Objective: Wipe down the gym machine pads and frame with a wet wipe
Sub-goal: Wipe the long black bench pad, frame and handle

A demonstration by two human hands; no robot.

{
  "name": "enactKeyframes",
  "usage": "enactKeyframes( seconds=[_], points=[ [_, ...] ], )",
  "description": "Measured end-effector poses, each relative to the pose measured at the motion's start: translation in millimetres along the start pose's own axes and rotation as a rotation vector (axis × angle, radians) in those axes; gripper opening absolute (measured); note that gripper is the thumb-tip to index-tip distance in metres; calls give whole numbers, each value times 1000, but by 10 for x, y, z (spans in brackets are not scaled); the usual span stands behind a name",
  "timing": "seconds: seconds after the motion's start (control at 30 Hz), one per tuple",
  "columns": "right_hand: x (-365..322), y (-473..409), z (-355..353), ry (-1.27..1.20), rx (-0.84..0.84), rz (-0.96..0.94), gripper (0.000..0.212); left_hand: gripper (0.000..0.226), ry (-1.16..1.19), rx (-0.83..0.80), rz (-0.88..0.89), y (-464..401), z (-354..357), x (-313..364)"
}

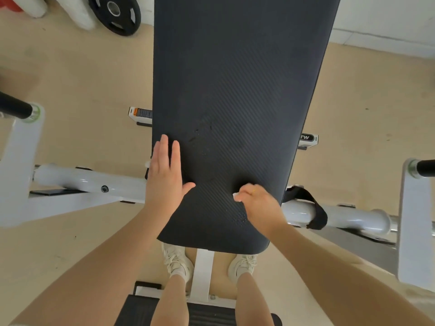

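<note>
Head view. 1 long black pad [235, 90] runs from the near edge away from the person, its surface ribbed with fine diagonal lines; a scuffed patch shows near its middle and a small dotted patch near its near right corner. The pad sits on a white frame [89, 182], with 1 white tube reaching out from under each long side and 1 white post under the near edge. 1 black strap [315, 208] wraps the right tube just beside the pad's right edge.

2 hands are in view, both on the near half of the pad. The left hand [164, 175] lies flat along the left edge, palm down, its fingers [175, 151] straight and together, thumb spread toward the pad's middle; it holds nothing and presses on the surface. The right hand [256, 203] is near the right edge, its fingers [244, 189] curled tight round 1 wet wipe [236, 196], of which only a small white scrap shows at the knuckles, touching the pad. The 2 hands are well apart across the pad's width.

Below the near edge, 2 pale shoes [176, 262] stand on the floor, 1 on either side of the white post. 2 black handle grips show, 1 at the far left [14, 105] and 1 at the far right. 1 black weight plate [115, 12] leans at the top left, well apart from the pad. 2 labels sit on the frame, 1 at each long side; the right one's lettering is partly cut off.
</note>
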State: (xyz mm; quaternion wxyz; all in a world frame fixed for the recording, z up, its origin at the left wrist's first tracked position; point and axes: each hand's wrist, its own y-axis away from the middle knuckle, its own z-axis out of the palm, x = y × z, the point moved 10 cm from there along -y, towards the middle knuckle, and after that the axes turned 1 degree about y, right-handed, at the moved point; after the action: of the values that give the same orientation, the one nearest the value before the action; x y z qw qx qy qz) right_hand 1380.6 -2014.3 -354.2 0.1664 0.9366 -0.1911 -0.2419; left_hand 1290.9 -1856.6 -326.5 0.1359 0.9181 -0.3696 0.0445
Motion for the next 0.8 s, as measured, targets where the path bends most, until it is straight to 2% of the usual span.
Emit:
enactKeyframes(
  seconds=[0.07, 0.13, 0.17, 0.3, 0.37, 0.4, 0.47, 0.5, 0.57, 0.6, 0.67, 0.7, 0.8],
  points=[
    [-65, -184, -461, -46, 238, -10, 24, 114, 2, -15, -67, 10, 15, -153],
    [-23, -372, -1096, -115, 569, 15, 27, 120, 65, -46, -165, 13, 74, -270],
    [1, -478, -1341, -146, 641, 47, 26, 121, 109, -65, -201, 16, 115, -296],
    [27, -753, -1371, -46, 632, 111, 18, 120, 248, -81, -229, 34, 192, -338],
    [-223, -604, -971, 48, 546, -3, 12, 118, 268, -82, -220, 44, 184, -349],
    [-370, -507, -665, 64, 441, -72, 16, 118, 277, -88, -218, 46, 180, -348],
    [-490, -357, -94, 33, 150, -88, 33, 115, 294, -103, -215, 44, 180, -352],
    [-488, -311, 54, 26, 81, -87, 37, 112, 299, -108, -210, 38, 176, -358],
    [-502, -378, -77, 9, 129, -64, 27, 99, 311, -106, -192, 25, 170, -396],
    [-549, -443, -294, -39, 248, -79, 21, 89, 321, -104, -180, 25, 165, -420],
    [-549, -607, -898, -83, 562, -82, 25, 74, 343, -79, -152, 23, 136, -461],
    [-551, -725, -1147, -73, 627, -68, 23, 70, 357, -64, -141, 22, 115, -477],
    [-478, -1121, -1447, 13, 633, 17, 17, 65, 409, -59, -134, 30, 93, -519]
  ],
)
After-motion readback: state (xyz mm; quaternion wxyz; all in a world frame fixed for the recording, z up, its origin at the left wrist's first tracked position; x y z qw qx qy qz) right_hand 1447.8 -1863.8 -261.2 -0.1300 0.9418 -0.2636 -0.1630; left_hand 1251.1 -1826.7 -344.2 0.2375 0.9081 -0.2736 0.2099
